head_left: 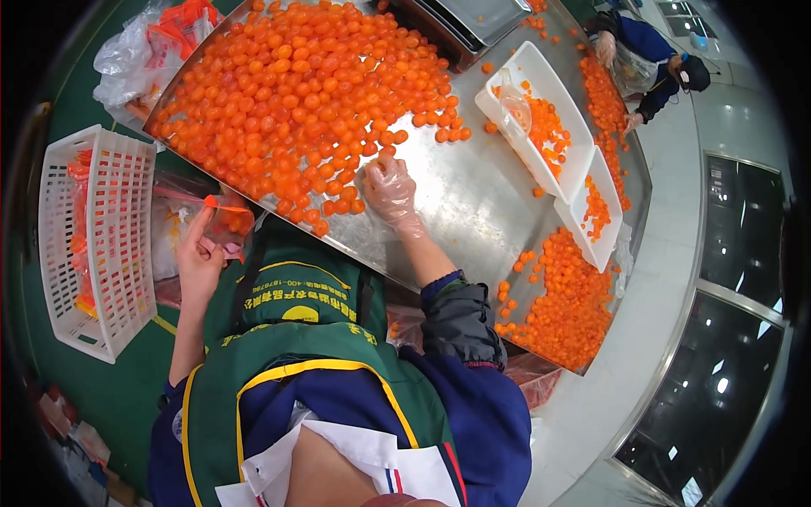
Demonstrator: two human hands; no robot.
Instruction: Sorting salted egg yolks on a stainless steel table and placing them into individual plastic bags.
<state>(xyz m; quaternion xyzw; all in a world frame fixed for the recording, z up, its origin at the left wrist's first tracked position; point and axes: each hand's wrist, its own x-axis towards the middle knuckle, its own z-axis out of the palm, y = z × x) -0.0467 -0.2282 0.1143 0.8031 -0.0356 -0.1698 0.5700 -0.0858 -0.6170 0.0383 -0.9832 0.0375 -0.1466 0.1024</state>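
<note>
A large heap of round orange balls, which look like salted egg yolks (pixel 287 93), covers the far left of the metal table (pixel 456 190). My right hand (pixel 390 193), in a clear plastic glove, is at the heap's near right edge. Its fingers are curled closed by the yolks, and what lies inside them is hidden. Left of the table, my bare left hand (pixel 200 264) pinches the edge of a clear plastic bag with orange print (pixel 230 221). This bag hangs beside the table's edge, close to my green apron.
A white slotted basket (pixel 106 245) holding orange-printed bags stands at the left. Two white trays (pixel 559 173) with yolks sit on the table's right side, near another yolk pile (pixel 566 291). Across the far right, another person (pixel 646 63) works at more yolks. Crumpled plastic (pixel 127 63) lies far left.
</note>
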